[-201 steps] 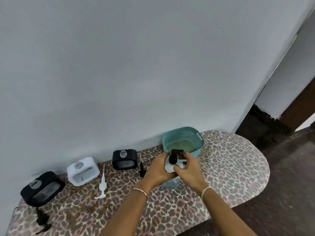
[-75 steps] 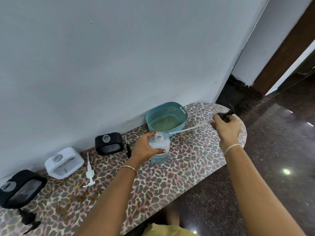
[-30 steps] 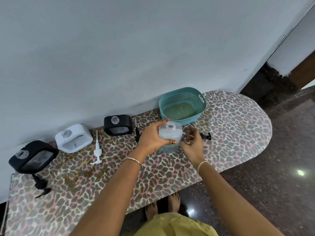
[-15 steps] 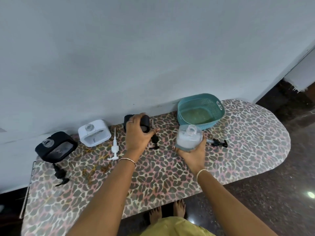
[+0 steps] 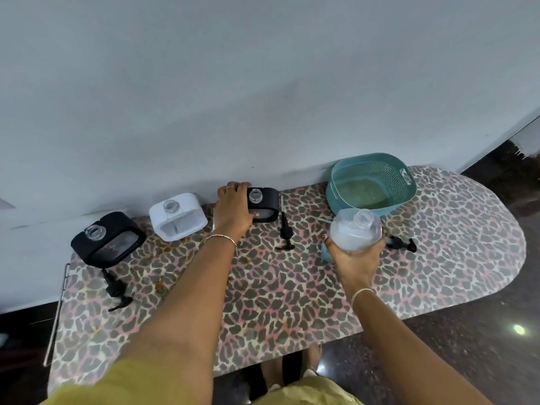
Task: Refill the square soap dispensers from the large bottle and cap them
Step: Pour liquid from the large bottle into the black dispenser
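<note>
At frame centre, the black dispenser [image 5: 261,203] is gripped by the left hand [image 5: 233,211] for steadying, the open bottle [image 5: 355,230] gripped by the right hand [image 5: 355,260], apparently for pouring.

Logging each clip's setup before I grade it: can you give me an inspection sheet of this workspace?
surface: leopard-print table cover; the dispensers and the basket stand on it.
job's things: large clear plastic bottle, neck open; left black square dispenser, white square dispenser, middle black square dispenser, all uncapped; left black pump, middle black pump, right black pump lie loose.
clutter: teal perforated plastic basket, yellowish at the bottom.
grips: left hand grips the middle black square dispenser; right hand holds the large clear plastic bottle.
cables: nothing seen.
surroundings: grey wall behind; dark glossy floor at right.
</note>
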`<state>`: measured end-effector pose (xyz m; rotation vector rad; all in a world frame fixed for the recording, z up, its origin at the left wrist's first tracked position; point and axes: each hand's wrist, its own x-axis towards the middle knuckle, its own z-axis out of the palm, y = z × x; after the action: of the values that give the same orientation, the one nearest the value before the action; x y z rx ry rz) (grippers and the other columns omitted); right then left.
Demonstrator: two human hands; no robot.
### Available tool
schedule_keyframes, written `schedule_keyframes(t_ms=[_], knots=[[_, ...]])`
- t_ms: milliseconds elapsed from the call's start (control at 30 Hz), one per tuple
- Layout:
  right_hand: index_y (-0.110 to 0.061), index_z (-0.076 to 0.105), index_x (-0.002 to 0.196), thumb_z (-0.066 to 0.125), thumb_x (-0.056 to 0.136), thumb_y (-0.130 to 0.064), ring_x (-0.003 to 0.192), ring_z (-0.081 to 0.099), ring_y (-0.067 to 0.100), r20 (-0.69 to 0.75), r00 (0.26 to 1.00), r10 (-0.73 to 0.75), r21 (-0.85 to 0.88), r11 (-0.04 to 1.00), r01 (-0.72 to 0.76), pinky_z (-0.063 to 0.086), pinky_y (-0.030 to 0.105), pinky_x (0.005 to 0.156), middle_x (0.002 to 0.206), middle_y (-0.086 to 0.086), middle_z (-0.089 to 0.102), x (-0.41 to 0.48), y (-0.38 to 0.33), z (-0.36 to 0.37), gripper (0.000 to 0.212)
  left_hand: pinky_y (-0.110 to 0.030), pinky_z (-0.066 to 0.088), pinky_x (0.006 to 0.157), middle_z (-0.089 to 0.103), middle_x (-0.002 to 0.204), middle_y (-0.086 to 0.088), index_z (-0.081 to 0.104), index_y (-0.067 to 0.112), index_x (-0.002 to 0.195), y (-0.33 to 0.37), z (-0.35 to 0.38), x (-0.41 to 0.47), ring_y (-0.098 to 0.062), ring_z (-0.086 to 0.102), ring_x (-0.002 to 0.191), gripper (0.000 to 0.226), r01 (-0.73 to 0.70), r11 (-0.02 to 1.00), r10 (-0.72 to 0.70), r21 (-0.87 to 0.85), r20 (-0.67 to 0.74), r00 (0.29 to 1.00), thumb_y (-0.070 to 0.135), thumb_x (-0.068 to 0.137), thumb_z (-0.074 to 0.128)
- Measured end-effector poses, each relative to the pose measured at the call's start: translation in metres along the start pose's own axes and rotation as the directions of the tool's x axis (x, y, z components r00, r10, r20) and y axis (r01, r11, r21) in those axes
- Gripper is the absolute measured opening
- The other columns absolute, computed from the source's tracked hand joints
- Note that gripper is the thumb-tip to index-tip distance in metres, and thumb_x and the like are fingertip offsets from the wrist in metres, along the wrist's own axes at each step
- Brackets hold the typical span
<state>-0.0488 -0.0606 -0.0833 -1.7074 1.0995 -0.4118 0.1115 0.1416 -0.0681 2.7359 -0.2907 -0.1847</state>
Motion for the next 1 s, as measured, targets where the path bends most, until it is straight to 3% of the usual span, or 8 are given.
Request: schedule_keyframes(t_ms=[100, 233, 433, 667, 1000], knots=[[-0.014, 0.03, 0.14, 0.092, 0.056, -0.024, 0.125, 0.047, 0.031, -0.013, 1.0, -0.004, -0.011, 1.0, 0.004, 0.036, 0.036, 0.107, 0.135, 0.013, 0.049, 0.0, -0.001, 0.001, 0.105, -0.043, 0.043, 0.096, 0.048, 0.129, -0.01, 0.05, 0.016, 0.128, -0.002, -0.005, 0.001, -0.031, 0.04, 0.12, 0.06, -0.022, 0.999, 0.021, -0.044, -0.002, 1.0, 0.024, 0.076, 0.078], [-0.016, 0.032, 0.138, 0.091, 0.056, -0.023, 0.123, 0.048, 0.031, 0.007, 0.999, -0.035, -0.007, 0.999, 0.035, 0.037, 0.034, 0.104, 0.134, 0.013, 0.05, -0.001, -0.005, 0.0, 0.102, -0.037, 0.041, 0.094, 0.053, 0.123, -0.01, 0.053, 0.014, 0.124, -0.003, -0.015, -0.01, -0.028, 0.048, 0.115, 0.06, -0.017, 0.983, 0.018, -0.182, 0.003, 1.0, 0.022, 0.071, 0.081], [-0.015, 0.037, 0.133, 0.092, 0.054, -0.021, 0.114, 0.05, 0.024, 0.132, 0.959, -0.251, -0.054, 0.964, 0.259, 0.042, 0.034, 0.1, 0.127, 0.008, 0.052, -0.001, -0.012, -0.007, 0.096, -0.03, 0.042, 0.094, 0.06, 0.118, -0.007, 0.057, 0.016, 0.123, 0.0, -0.026, -0.054, -0.023, 0.055, 0.11, 0.065, 0.009, 0.952, -0.014, -0.306, -0.013, 1.0, 0.03, 0.066, 0.085], [-0.019, 0.037, 0.139, 0.09, 0.053, -0.022, 0.116, 0.045, 0.02, 0.357, 0.798, -0.486, -0.103, 0.829, 0.55, 0.041, 0.034, 0.096, 0.124, 0.002, 0.047, -0.012, -0.018, -0.016, 0.101, -0.028, 0.047, 0.088, 0.065, 0.111, -0.003, 0.061, 0.017, 0.115, 0.007, -0.014, -0.115, -0.019, 0.059, 0.102, 0.06, 0.075, 0.925, -0.089, -0.373, -0.022, 0.996, 0.03, 0.062, 0.086], [-0.034, 0.033, 0.14, 0.084, 0.05, -0.036, 0.107, 0.044, 0.019, 0.56, 0.607, -0.564, -0.154, 0.649, 0.745, 0.048, 0.044, 0.088, 0.118, 0.003, 0.047, -0.02, -0.013, -0.027, 0.104, -0.027, 0.046, 0.088, 0.065, 0.111, 0.0, 0.063, 0.018, 0.116, 0.012, 0.022, -0.153, -0.018, 0.058, 0.102, 0.058, 0.058, 0.915, -0.102, -0.398, -0.089, 0.991, 0.024, 0.063, 0.086]])
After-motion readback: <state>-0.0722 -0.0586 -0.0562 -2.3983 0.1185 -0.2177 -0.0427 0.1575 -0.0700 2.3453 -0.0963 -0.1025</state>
